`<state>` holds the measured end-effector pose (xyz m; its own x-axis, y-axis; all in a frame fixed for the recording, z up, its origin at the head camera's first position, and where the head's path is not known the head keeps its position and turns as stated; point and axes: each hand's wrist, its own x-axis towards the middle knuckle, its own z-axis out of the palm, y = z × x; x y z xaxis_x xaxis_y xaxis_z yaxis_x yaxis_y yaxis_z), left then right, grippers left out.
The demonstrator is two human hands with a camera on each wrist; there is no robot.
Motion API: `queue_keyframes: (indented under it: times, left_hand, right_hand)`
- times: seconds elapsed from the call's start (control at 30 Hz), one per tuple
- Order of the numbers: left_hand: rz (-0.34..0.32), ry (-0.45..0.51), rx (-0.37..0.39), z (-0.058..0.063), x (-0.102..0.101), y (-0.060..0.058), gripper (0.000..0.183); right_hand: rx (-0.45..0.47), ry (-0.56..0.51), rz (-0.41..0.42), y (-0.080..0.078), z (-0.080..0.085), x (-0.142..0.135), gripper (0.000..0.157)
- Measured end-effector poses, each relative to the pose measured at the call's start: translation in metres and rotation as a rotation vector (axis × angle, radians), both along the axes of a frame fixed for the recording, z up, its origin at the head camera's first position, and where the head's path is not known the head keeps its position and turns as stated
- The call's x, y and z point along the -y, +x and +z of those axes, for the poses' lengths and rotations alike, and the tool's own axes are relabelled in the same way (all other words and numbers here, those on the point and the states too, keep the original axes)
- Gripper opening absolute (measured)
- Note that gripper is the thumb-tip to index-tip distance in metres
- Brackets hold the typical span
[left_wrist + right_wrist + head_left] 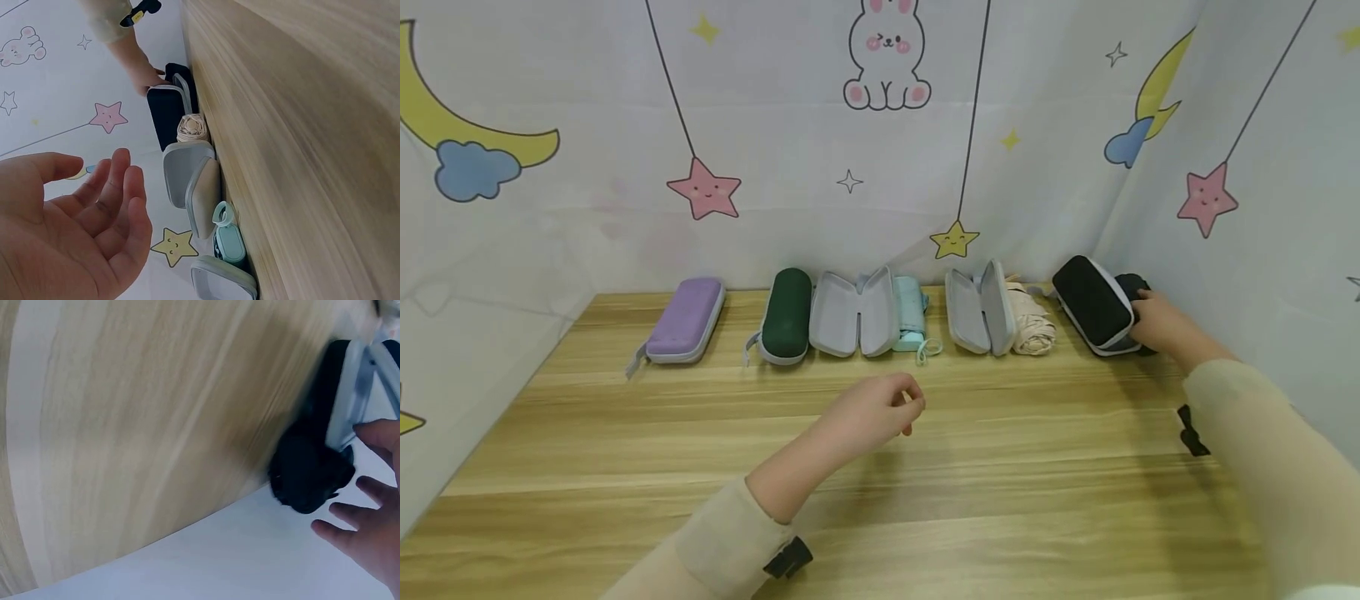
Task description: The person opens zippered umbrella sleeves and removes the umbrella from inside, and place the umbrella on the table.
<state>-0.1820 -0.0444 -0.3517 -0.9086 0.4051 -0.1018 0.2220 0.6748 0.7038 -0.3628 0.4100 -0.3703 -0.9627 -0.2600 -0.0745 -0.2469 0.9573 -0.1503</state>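
Note:
My right hand [1161, 322] is at the far right, against an open black zip case [1093, 304] and a black folded umbrella [309, 469] beside it. One digit touches the case's grey rim in the right wrist view; the other visible fingers spread apart near the umbrella, not wrapped round it. Part of this hand is cut off by the frame. My left hand [876, 408] hovers above the table with loosely curved fingers, holding nothing; its bare palm shows in the left wrist view.
Along the back stand a shut purple case [687, 317], a dark green case [787, 315], two open grey-lined cases [835, 317], a mint folded umbrella [910, 308] and a beige folded umbrella [1032, 321]. A printed curtain [790, 167] hangs behind the wooden table [625, 475].

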Motion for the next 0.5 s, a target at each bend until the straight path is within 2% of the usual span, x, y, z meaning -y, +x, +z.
queue_keyframes:
  times: [0.13, 0.3, 0.5]
  left_hand:
    - [-0.004, 0.015, 0.002, -0.001, 0.001, 0.0, 0.018]
    - [-0.005, 0.021, 0.007, -0.001, 0.001, 0.001, 0.018]
    - [-0.002, 0.024, 0.007, -0.001, 0.002, 0.002, 0.017]
  right_hand:
    - [-0.052, -0.032, 0.002, 0.01, 0.01, 0.014, 0.042]
    - [-0.057, -0.061, -0.021, 0.028, 0.025, 0.039, 0.04]
    - [-0.063, -0.05, -0.018, 0.039, 0.025, 0.067, 0.052]
